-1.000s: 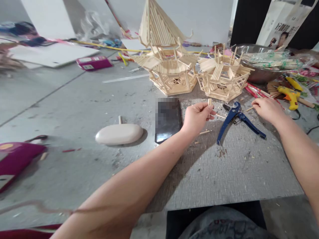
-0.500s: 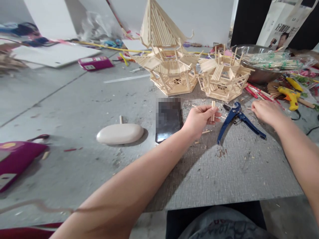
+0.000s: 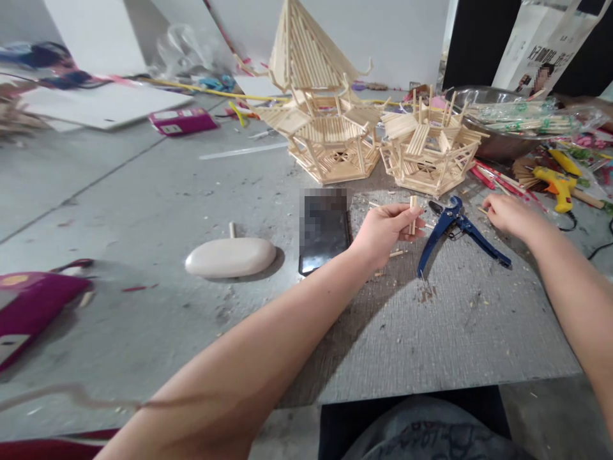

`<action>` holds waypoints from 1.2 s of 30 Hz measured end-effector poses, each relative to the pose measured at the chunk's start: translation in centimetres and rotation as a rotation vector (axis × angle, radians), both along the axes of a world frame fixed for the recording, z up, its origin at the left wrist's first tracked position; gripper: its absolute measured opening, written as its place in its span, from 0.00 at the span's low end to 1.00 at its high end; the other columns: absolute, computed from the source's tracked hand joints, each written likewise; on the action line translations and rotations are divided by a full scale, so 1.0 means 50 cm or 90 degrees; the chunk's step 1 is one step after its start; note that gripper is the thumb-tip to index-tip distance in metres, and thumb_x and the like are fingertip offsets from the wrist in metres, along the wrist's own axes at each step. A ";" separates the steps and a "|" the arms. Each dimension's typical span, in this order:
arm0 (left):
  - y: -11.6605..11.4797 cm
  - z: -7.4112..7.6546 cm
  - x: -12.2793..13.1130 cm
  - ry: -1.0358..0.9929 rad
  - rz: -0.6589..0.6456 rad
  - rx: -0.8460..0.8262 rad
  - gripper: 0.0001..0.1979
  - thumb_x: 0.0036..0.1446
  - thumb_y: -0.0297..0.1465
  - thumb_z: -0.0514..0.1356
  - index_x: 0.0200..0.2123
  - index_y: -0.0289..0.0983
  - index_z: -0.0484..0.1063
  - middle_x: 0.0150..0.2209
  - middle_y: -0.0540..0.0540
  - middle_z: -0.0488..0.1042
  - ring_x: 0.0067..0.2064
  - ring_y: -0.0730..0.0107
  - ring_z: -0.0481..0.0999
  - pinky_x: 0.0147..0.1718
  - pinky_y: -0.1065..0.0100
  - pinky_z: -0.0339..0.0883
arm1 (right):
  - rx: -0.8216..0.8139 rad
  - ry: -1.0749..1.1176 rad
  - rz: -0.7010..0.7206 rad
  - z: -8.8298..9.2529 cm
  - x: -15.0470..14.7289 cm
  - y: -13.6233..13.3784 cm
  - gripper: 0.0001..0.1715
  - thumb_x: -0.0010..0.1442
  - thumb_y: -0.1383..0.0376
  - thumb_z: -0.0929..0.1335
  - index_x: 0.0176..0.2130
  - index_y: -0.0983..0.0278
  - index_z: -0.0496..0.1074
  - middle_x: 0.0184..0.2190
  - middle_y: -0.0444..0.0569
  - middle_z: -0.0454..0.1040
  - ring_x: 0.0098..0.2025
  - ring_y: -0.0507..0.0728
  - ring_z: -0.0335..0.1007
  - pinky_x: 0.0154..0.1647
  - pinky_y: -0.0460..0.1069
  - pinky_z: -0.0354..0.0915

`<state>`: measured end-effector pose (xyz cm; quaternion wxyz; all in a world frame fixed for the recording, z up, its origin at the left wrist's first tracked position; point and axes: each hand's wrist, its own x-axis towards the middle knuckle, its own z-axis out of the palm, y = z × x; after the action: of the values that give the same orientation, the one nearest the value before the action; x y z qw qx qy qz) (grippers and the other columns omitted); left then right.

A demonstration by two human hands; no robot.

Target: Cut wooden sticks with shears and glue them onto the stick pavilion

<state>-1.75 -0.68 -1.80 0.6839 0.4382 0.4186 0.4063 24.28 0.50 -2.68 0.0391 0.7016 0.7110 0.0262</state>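
Far left on the floor lies a purple box (image 3: 33,306), and further in a pale oval lump (image 3: 230,257) with a short peg just behind it. Next comes a dark phone (image 3: 325,230), flat at the left edge of the grey board (image 3: 431,345) that lies across the person's lap. Behind the phone stands a tall stick pavilion (image 3: 325,128) with a pointed roof.

The left hand (image 3: 383,230) hovers just right of the phone, closed on a few short sticks (image 3: 412,214). They are pinched upright between thumb and fingers, their tops poking out above the fingertips. A roofless stick model (image 3: 428,150) stands behind them.

Just right of the sticks, apart from them, a blue cutter (image 3: 454,230) lies on the board with its handles spread toward the person.

The right hand (image 3: 510,214) rests palm down beyond the cutter, fingers curled at a small stick end on the board. I cannot tell whether it grips anything.

Behind it sits a metal bowl (image 3: 479,150) filled with bagged sticks. At far right lies a yellow glue gun (image 3: 555,182).
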 end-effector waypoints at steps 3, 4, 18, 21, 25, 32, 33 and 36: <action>-0.003 0.002 0.000 -0.003 -0.029 -0.018 0.06 0.51 0.30 0.59 0.26 0.33 0.70 0.22 0.49 0.73 0.23 0.76 0.73 0.23 0.73 0.65 | 0.009 0.053 -0.009 0.007 -0.005 -0.004 0.16 0.54 0.70 0.59 0.42 0.66 0.69 0.42 0.57 0.72 0.43 0.60 0.68 0.40 0.52 0.61; -0.004 0.002 0.001 -0.004 -0.039 -0.024 0.06 0.51 0.30 0.59 0.26 0.33 0.70 0.23 0.49 0.73 0.23 0.75 0.73 0.24 0.73 0.65 | 0.011 0.071 -0.011 0.011 -0.008 -0.006 0.16 0.54 0.70 0.60 0.41 0.66 0.69 0.42 0.57 0.72 0.43 0.60 0.68 0.41 0.52 0.61; -0.037 0.011 0.020 -0.020 -0.044 -0.054 0.05 0.51 0.29 0.59 0.26 0.33 0.70 0.26 0.49 0.74 0.27 0.75 0.74 0.28 0.71 0.68 | -0.163 1.027 -0.016 0.072 -0.184 -0.092 0.11 0.47 0.68 0.69 0.33 0.64 0.64 0.19 0.38 0.62 0.18 0.45 0.57 0.17 0.44 0.62; -0.045 0.009 0.026 -0.026 -0.064 -0.056 0.05 0.51 0.29 0.59 0.26 0.33 0.71 0.25 0.49 0.73 0.27 0.76 0.73 0.28 0.71 0.67 | -0.118 1.034 -0.017 0.060 -0.205 -0.100 0.11 0.47 0.67 0.69 0.33 0.64 0.64 0.21 0.38 0.62 0.18 0.45 0.57 0.16 0.44 0.61; -0.052 0.005 0.031 -0.041 -0.056 -0.065 0.06 0.52 0.30 0.59 0.26 0.33 0.71 0.23 0.50 0.72 0.26 0.76 0.73 0.27 0.72 0.67 | -0.048 0.989 -0.034 0.047 -0.215 -0.102 0.12 0.47 0.65 0.68 0.33 0.63 0.62 0.21 0.37 0.63 0.16 0.44 0.54 0.12 0.43 0.55; -0.055 0.005 0.033 -0.055 -0.047 -0.057 0.06 0.51 0.29 0.59 0.25 0.33 0.69 0.21 0.52 0.70 0.26 0.77 0.73 0.27 0.73 0.67 | 0.007 0.899 0.040 0.027 -0.210 -0.098 0.10 0.47 0.65 0.67 0.33 0.63 0.64 0.25 0.41 0.66 0.23 0.47 0.62 0.21 0.45 0.61; -0.054 0.005 0.033 -0.054 -0.049 -0.058 0.06 0.51 0.29 0.59 0.25 0.33 0.69 0.21 0.52 0.70 0.26 0.77 0.73 0.26 0.73 0.67 | 0.027 0.868 0.057 0.027 -0.209 -0.099 0.10 0.47 0.65 0.67 0.33 0.63 0.65 0.26 0.42 0.67 0.25 0.48 0.63 0.23 0.45 0.62; -0.052 0.005 0.032 -0.054 -0.056 -0.063 0.06 0.52 0.28 0.58 0.25 0.33 0.69 0.22 0.51 0.71 0.25 0.77 0.73 0.26 0.73 0.67 | 0.078 0.781 0.089 0.031 -0.204 -0.102 0.12 0.48 0.66 0.67 0.37 0.63 0.66 0.30 0.43 0.68 0.25 0.47 0.62 0.26 0.47 0.63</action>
<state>-0.15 -3.31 -1.54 0.7388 0.4043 0.3892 0.3731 14.09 -4.59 -1.12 -0.4193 0.5414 0.6453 -0.3385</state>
